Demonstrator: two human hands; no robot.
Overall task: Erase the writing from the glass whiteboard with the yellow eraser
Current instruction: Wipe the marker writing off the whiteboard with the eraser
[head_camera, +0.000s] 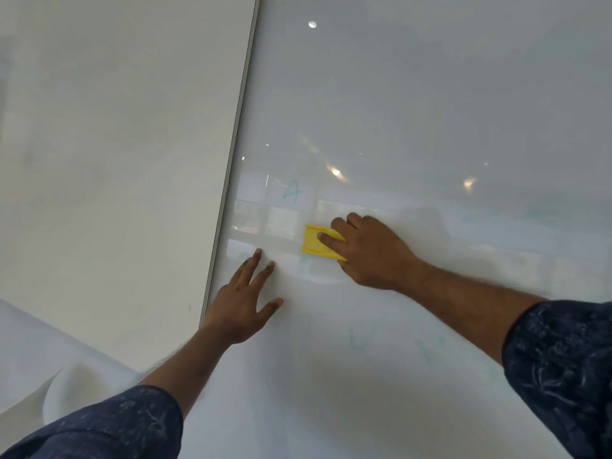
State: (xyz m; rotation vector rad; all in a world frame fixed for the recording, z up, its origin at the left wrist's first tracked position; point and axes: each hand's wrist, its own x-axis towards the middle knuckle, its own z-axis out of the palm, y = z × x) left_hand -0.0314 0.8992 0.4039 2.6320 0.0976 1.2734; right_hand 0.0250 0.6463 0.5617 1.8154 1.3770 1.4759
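Note:
The glass whiteboard [414,104] fills the right and middle of the view. My right hand [371,250] presses the yellow eraser [313,243] flat against the glass, fingers over its right half. A faint teal letter A [292,191] sits just above and left of the eraser. More faint teal marks [359,339] lie lower on the board, below my right forearm. My left hand [246,296] rests flat on the glass with fingers spread, below and left of the eraser, holding nothing.
A thin metal frame edge [236,140] runs diagonally down the board's left side. Left of it is a plain white wall panel [116,144]. Ceiling lights reflect in the glass [336,172].

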